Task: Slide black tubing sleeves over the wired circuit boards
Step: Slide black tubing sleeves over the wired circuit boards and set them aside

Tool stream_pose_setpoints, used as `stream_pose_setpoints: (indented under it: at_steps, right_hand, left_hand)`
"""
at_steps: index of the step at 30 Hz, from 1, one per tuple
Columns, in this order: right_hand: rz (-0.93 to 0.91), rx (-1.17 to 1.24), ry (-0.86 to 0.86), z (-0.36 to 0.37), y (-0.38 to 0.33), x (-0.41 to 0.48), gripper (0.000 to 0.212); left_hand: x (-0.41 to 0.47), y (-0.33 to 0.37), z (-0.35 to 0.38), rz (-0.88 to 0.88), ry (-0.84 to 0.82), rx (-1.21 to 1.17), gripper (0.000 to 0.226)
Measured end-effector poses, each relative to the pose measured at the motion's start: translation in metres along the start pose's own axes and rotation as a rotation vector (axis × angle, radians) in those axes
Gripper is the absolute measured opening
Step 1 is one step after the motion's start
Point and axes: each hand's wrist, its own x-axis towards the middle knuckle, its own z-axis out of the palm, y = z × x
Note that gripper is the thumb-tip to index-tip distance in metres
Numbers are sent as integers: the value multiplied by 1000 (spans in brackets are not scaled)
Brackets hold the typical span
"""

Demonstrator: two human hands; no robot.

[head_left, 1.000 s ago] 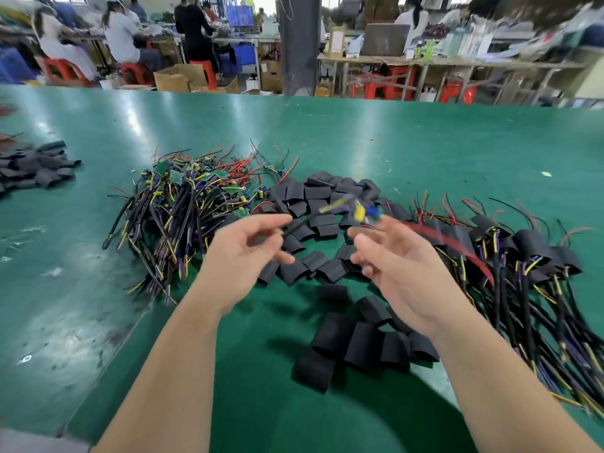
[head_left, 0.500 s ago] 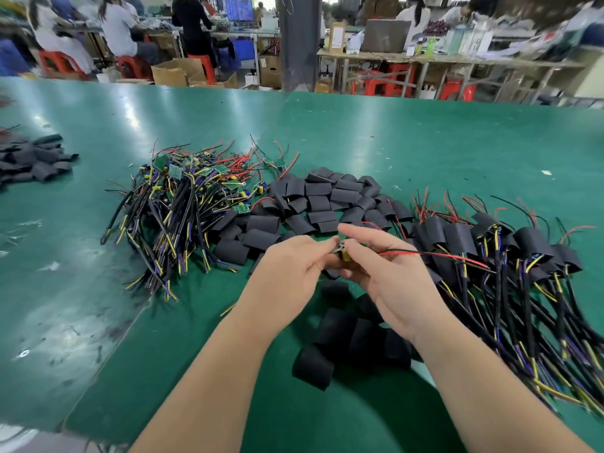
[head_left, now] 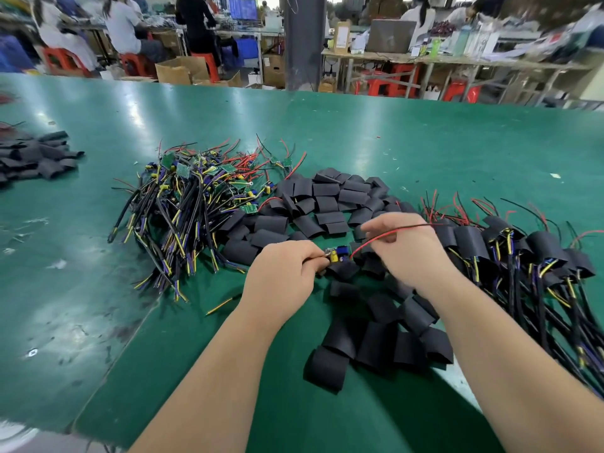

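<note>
Small wired circuit board (head_left: 337, 254) held above loose black tubing sleeves (head_left: 376, 341) on table

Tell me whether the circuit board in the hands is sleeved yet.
Not sleeved. The circuit board between left hand and right hand shows bare blue and yellow parts; its red wire runs through the right hand.

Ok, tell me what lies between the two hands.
Head view: a circuit board lies between the left hand and right hand, its red wire leading to the right one.
</note>
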Motion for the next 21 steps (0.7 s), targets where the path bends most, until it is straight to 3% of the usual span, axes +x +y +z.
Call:
stream_pose_setpoints:
  at_steps: [4,9,13,17,19,20,21]
  right_hand:
    - [-30,-379,93,10,-3,47,16]
    - [116,-690,52,31,7,82,28]
    - [133,-567,3,44,2,93,20]
    - [129,-308,-24,45,-6,94,27]
    - [22,-229,-15,41,-10,90,8]
    - [-13,-185,15,39,-14,86,9]
    - [-35,-128,50,37,-16,81,24]
  left_hand:
    - [2,-1,-1,41,66,-33,10]
    - [0,-2,-3,118,100,-12,12]
    - [1,-2,-5,148,121,-6,15]
    - [1,-2,-7,164,151,-1,15]
    - [1,-3,-8,163,170,-1,16]
    - [0,-4,-8,160,181,-4,16]
    - [1,-4,-9,157,193,-8,16]
